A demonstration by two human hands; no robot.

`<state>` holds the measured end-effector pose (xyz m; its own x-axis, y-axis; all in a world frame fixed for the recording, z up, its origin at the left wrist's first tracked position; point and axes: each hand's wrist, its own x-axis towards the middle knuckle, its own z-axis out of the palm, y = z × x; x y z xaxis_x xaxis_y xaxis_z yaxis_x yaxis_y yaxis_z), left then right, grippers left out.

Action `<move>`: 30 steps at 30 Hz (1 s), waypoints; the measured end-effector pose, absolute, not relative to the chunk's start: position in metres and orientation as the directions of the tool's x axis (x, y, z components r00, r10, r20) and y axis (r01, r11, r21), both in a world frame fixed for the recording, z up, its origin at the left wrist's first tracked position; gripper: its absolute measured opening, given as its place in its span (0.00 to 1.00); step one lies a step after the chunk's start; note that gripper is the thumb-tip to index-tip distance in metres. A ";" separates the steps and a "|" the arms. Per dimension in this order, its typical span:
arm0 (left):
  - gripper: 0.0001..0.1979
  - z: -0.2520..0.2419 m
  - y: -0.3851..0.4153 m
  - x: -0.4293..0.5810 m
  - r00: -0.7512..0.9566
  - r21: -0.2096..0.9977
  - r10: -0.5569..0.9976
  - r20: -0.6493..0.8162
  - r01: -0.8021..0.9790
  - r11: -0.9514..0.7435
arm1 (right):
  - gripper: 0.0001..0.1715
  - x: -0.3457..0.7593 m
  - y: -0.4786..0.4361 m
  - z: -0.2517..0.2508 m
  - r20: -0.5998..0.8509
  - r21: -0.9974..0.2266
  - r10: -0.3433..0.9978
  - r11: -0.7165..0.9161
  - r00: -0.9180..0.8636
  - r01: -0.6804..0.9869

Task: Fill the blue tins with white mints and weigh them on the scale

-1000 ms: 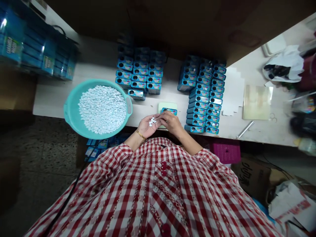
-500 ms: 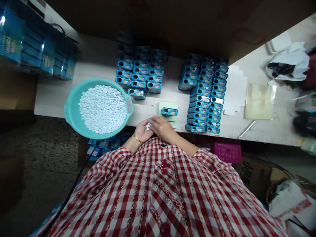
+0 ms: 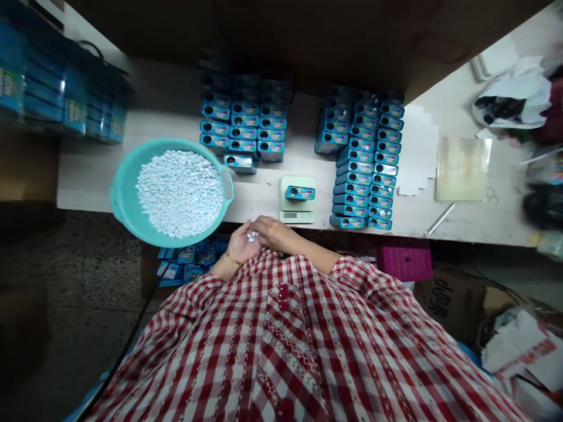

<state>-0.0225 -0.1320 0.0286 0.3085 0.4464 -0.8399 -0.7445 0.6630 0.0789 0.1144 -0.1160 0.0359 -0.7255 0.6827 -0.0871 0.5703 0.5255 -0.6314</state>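
Note:
My left hand is cupped palm up at the table's near edge, holding a few white tablets. My right hand reaches over it, fingertips pinched among those tablets. Just beyond the hands a small blue tin sits on a pale green scale. A teal basin heaped with white tablets stands to the left, overhanging the table edge.
Two blocks of blue tins stand on the white table: one behind the basin, one right of the scale. Wrapped blue packs lie far left. Paper sheets, a metal rod and bags are at right. A pink basket sits below.
Both hands drew back from the scale toward my body. The right hand left the tin on the scale and came over the tablets in the left palm.

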 end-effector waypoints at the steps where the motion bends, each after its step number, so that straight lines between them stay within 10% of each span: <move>1: 0.18 0.029 -0.131 -0.022 0.302 0.084 0.458 -0.836 -0.754 0.651 | 0.09 0.121 -0.114 0.037 -0.063 -0.678 0.720 0.477 -0.691 0.560; 8: 0.18 0.034 -0.116 -0.010 0.338 0.107 0.490 -0.803 -0.728 0.677 | 0.09 0.186 -0.078 0.035 0.022 -0.751 0.942 0.236 -0.334 0.617; 30: 0.16 0.025 -0.111 -0.033 0.136 0.164 0.439 -0.888 -0.797 0.581 | 0.07 0.237 -0.071 0.049 0.224 -0.775 0.971 0.126 0.083 0.619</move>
<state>-0.0326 -0.1110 0.0247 0.1365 0.4386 -0.8883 -0.7970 0.5811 0.1645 0.2371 -0.0708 0.0493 0.0834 0.9710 0.2241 0.6187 0.1258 -0.7755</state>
